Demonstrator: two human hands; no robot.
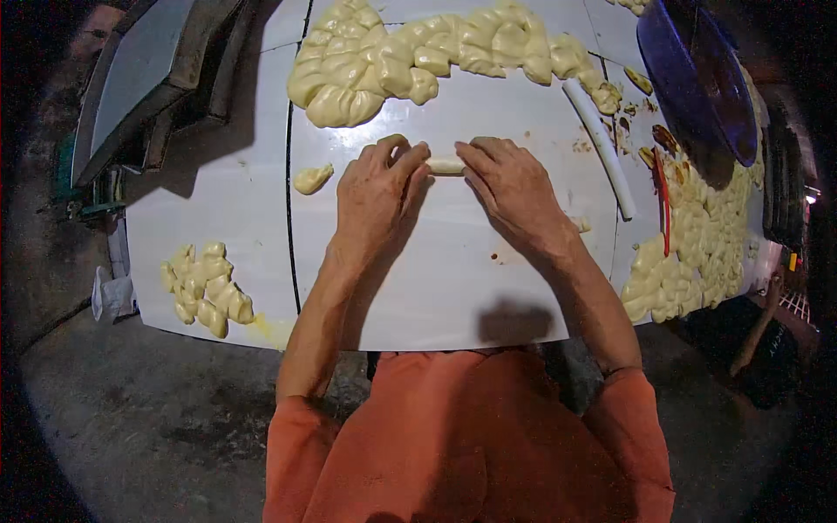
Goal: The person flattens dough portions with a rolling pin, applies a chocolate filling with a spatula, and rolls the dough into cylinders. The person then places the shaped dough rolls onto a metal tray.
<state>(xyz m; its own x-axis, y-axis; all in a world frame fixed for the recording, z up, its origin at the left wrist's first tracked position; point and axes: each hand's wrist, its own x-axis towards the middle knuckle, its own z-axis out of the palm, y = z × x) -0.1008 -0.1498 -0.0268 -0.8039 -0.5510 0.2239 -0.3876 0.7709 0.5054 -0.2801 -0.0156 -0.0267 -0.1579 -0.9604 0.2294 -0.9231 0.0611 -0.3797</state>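
A short pale dough roll (pixel 446 166) lies crosswise on the white tabletop, its middle showing between my hands. My left hand (pixel 379 187) closes over its left end with curled fingers. At the other end, my right hand (pixel 516 185) has its thumb and fingers drawn together on the roll. The roll's ends are hidden under my fingertips. A small loose lump of dough (pixel 313 179) rests just left of my left hand. Beyond both hands stretches a band of soft yellow dough pieces (pixel 349 65).
A white rod (pixel 600 148) lies slanted to the right. Past it are a dark blue basin (pixel 689 70), a thin red strip (pixel 665 205) and many dough pieces (pixel 689 253). More dough pieces (pixel 207 288) sit near left. Metal trays (pixel 144 74) stand at far left.
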